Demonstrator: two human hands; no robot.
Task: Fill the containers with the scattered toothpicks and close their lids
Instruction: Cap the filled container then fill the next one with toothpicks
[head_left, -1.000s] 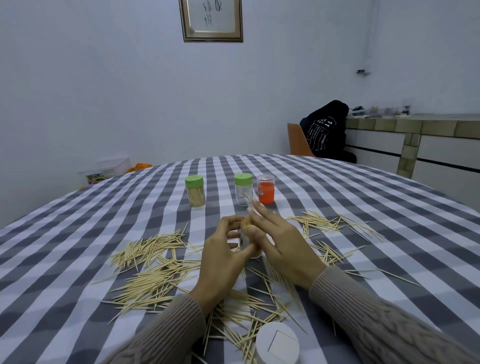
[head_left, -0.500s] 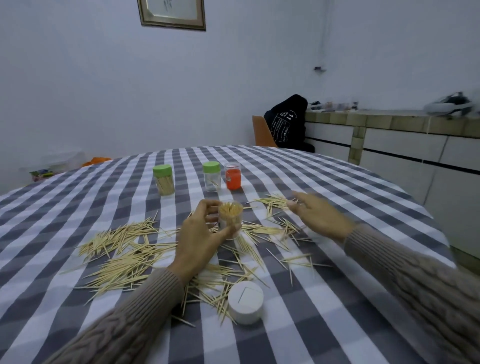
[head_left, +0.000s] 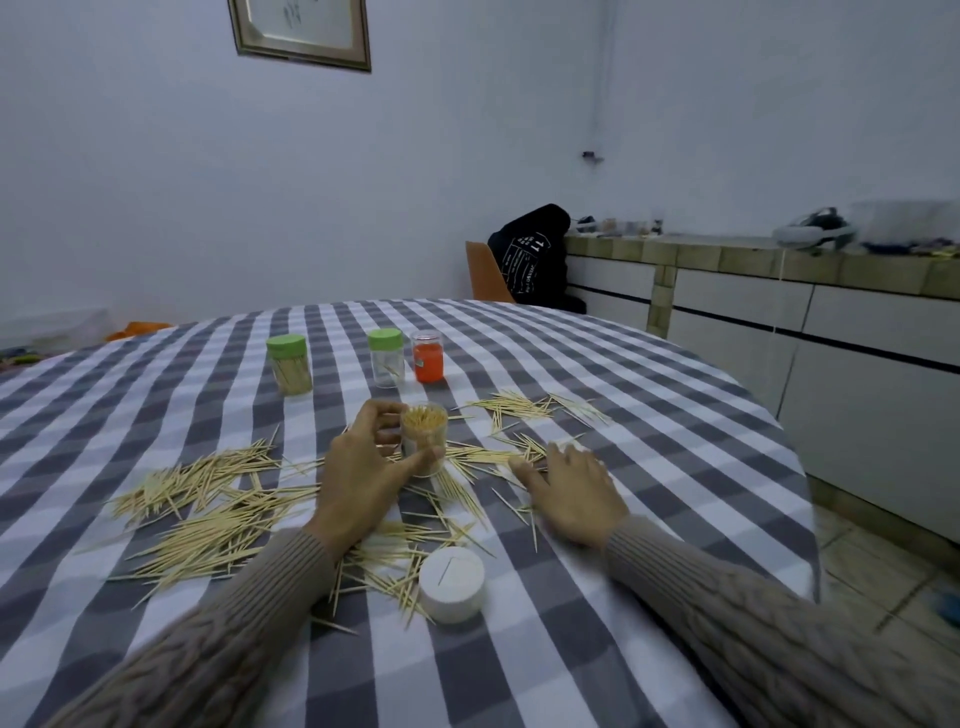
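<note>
1. While my left hand (head_left: 358, 480) wraps its fingers and thumb around the open container (head_left: 424, 441), which stands upright on the desk (head_left: 649, 415) packed with toothpicks, my right hand (head_left: 571, 491) lies palm down with fingers spread on loose toothpicks just to the right, gripping nothing I can see.
2. I see scattered toothpicks (head_left: 208, 509) all around both hands, the thickest heap to the left and a smaller one (head_left: 519, 408) beyond the right hand.
3. I note a white lid (head_left: 452, 583) lying near me between my sleeves, on toothpicks.
4. Farther back stand a green-lidded jar (head_left: 288, 364) full of toothpicks, a second green-lidded jar (head_left: 386, 357) that is nearly empty, and beside it an orange jar (head_left: 428, 356).
</note>
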